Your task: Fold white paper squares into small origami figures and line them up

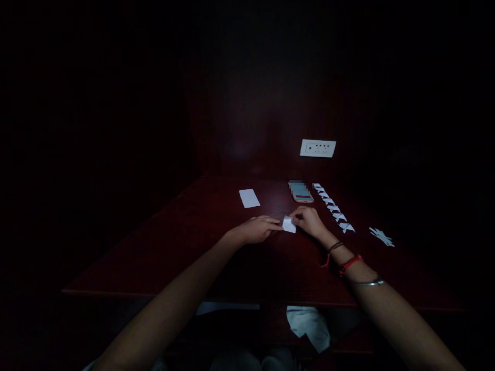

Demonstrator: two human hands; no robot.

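A small white piece of paper [289, 225] lies on the dark red table between my hands, its far edge looking lifted or folded. My left hand [260, 229] rests flat on the table with its fingers stretched out, the fingertips touching the paper's left edge. At the paper's far right side, my right hand [307, 221] pinches it between thumb and fingers. Another white sheet [249, 198], flat and larger, lies beyond my left hand. To the right of my right hand runs a row of folded white paper pieces [331, 206].
A phone [301, 191] lies behind my right hand. Several thin paper strips [381, 237] sit in a pile at the right. A white socket panel [317, 148] is on the back wall. The table's front edge [270, 302] crosses below my forearms, with pale cloth [308, 324] underneath.
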